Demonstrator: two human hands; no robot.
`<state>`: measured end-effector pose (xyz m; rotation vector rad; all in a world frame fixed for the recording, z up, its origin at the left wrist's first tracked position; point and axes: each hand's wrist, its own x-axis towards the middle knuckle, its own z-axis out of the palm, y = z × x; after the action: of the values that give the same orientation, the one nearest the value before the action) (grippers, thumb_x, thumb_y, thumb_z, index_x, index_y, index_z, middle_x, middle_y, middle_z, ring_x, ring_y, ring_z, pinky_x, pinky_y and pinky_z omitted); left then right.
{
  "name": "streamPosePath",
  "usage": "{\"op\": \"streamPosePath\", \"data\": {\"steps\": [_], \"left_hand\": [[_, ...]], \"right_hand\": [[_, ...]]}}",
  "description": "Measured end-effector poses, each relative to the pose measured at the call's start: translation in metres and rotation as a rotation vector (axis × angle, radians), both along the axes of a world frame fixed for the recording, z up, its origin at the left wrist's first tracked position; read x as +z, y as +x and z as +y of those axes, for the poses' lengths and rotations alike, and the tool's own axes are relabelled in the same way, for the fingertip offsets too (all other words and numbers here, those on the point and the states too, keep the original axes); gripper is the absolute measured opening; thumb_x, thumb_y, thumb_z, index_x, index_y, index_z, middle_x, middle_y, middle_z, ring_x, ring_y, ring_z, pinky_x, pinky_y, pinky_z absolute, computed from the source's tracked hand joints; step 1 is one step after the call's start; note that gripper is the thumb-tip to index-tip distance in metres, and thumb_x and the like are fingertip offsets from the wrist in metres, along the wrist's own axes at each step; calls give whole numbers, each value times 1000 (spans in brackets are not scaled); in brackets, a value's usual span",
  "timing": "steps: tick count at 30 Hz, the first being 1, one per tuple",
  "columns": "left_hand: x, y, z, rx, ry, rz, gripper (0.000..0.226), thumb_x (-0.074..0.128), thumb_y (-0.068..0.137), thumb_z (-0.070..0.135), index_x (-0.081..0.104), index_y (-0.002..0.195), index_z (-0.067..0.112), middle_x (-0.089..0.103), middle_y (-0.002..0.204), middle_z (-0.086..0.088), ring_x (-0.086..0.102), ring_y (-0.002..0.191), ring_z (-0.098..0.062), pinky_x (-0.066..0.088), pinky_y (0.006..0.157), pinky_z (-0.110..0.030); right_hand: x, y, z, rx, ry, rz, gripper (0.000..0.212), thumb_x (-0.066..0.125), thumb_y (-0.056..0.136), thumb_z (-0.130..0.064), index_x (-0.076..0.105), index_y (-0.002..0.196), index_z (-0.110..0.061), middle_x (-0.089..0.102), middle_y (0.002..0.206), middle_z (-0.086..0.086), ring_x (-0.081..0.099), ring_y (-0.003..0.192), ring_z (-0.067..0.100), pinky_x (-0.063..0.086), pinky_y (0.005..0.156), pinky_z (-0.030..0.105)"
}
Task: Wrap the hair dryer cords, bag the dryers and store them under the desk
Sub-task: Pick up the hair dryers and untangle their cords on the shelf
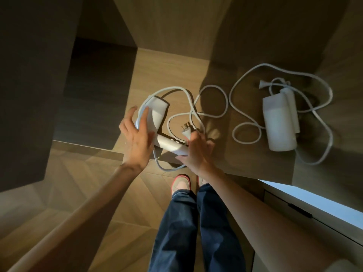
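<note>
Currently, the near hair dryer is touched by the wide-spread left hand, while its handle is gripped by the right hand.

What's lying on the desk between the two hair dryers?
Loose loops of white cord lie on the wooden desk between the left hair dryer and the right hair dryer, in the head view.
</note>
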<state>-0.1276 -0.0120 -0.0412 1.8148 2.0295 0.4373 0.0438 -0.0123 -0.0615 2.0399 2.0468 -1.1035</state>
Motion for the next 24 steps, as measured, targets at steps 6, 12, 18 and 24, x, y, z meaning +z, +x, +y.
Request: {"op": "streamPosePath", "data": {"steps": [6,12,18,24], "left_hand": [[-2,-4,17,47,-322,-95,79,58,91,30,5,149,36,30,142,-19,42,119,-38,42,96,-52],[4,-3,21,81,-362,-129,82,56,91,34,-2,149,38,45,122,-20,57,92,-34,49,84,-48],[41,-2,2,75,-280,-188,79,51,92,44,-5,148,40,44,125,-18,58,89,-32,50,76,-42],[117,15,-24,39,-223,-193,78,49,92,49,-6,147,43,45,127,-11,56,83,-18,48,72,-34]], "right_hand": [[-12,-4,4,100,69,-119,67,75,74,-27,40,127,-7,51,128,7,45,123,25,26,97,38],[-5,-4,10,272,237,-301,91,87,50,-32,40,121,-2,68,102,18,67,92,31,44,87,45],[39,9,5,236,298,-148,69,78,67,-25,46,127,-12,68,108,9,62,100,25,21,83,35],[116,33,-21,225,411,-234,63,88,41,-26,58,95,-13,68,76,5,66,68,24,42,72,38]]}}
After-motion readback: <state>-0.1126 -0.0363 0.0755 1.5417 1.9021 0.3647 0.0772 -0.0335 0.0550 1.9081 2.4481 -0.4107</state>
